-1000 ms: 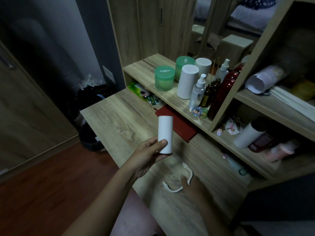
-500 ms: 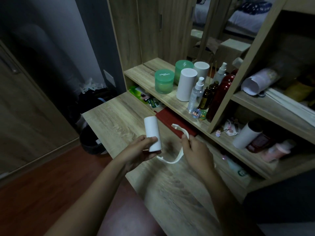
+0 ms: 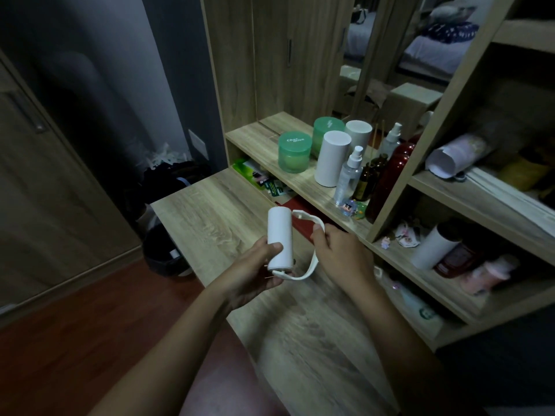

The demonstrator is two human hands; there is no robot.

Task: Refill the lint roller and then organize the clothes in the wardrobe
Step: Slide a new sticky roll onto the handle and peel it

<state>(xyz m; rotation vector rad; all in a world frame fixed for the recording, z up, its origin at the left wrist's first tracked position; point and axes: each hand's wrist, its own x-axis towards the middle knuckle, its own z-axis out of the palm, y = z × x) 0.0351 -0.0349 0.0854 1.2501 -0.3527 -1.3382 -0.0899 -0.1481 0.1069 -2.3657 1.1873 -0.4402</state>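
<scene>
My left hand (image 3: 255, 273) grips a white paper refill roll (image 3: 280, 235), held nearly upright above the wooden desk (image 3: 210, 205). A white curved plastic lint roller frame (image 3: 309, 259) wraps around the right side of the roll, its top prong by the roll's upper end and its lower prong at the bottom end. My right hand (image 3: 342, 253) pinches the frame near its upper arm. The wardrobe (image 3: 270, 55) with closed wooden doors stands behind the desk.
A shelf above the desk holds green jars (image 3: 293, 156), a white cylinder (image 3: 332, 159), spray bottles (image 3: 350, 175) and a dark red bottle (image 3: 390, 181). A red book (image 3: 303, 223) lies under the shelf. A dark bin (image 3: 163, 250) stands on the floor left of the desk.
My right hand lifted the frame off the desk and brought it against the roll. My left hand lowered the roll and moved it left, so frame and roll now meet.
</scene>
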